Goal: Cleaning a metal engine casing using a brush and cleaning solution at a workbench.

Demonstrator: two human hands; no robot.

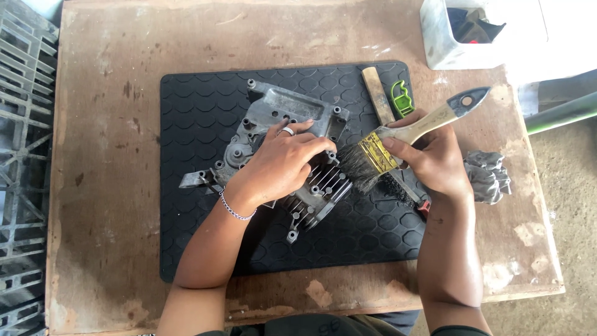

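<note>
Worn plywood forms the table top (106, 155), stained and chipped along its lower edge, with a black rubber mat (199, 236) of hexagon pattern laid across the centre of the frame. On the mat lies a grey metal engine casting (283, 112) with cooling fins at its lower right. The left hand (280, 165), wearing a ring and a chain bracelet, rests palm-down on the casting, fingers spread over it. The right hand (435, 162) is closed around the wooden handle of a paintbrush (398, 143), whose dark bristles touch the fins. A wire brush (385, 118) lies beneath it, a green clip (402, 98) just beside. A grey rag (488, 174) sits at right; a white container (435, 37) stands upper right.
</note>
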